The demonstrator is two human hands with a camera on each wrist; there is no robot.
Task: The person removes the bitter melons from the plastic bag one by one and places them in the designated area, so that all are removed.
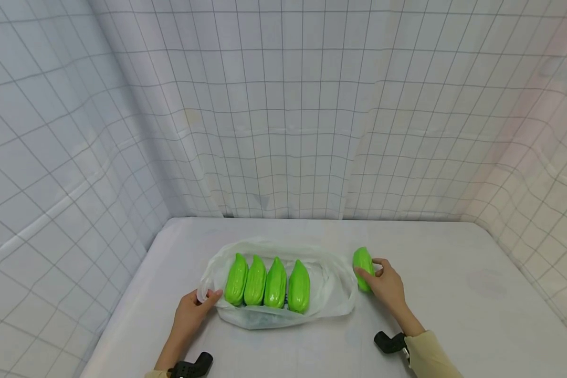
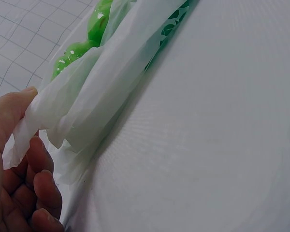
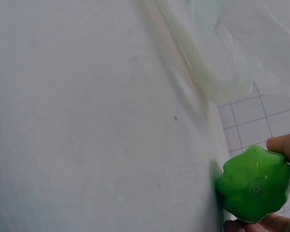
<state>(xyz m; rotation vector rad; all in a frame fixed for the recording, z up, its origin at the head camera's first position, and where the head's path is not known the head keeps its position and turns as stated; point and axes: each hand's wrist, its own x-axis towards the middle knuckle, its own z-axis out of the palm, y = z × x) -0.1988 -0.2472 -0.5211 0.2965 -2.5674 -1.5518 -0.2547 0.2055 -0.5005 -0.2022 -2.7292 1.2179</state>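
Observation:
A thin white plastic bag [image 1: 333, 296] lies spread on the table with its mouth facing up. Inside it, several glossy green bitter melons [image 1: 276, 283] lie side by side, tips pointing away from me. My left hand [image 1: 190, 315] pinches the bag's left edge between thumb and fingers; in the left wrist view the gathered plastic [image 2: 63, 111] shows in its grip. Just right of the bag, my right hand [image 1: 388, 286] grips another bitter melon [image 1: 363, 260] by its sides. The right wrist view shows the lobed end of that bitter melon [image 3: 256, 186] between thumb and fingers.
The table [image 1: 463, 294] has a white cover. White grid-patterned curtains [image 1: 283, 105] stand behind it and along both sides. Each wrist wears a black camera mount, such as the right one [image 1: 389, 342].

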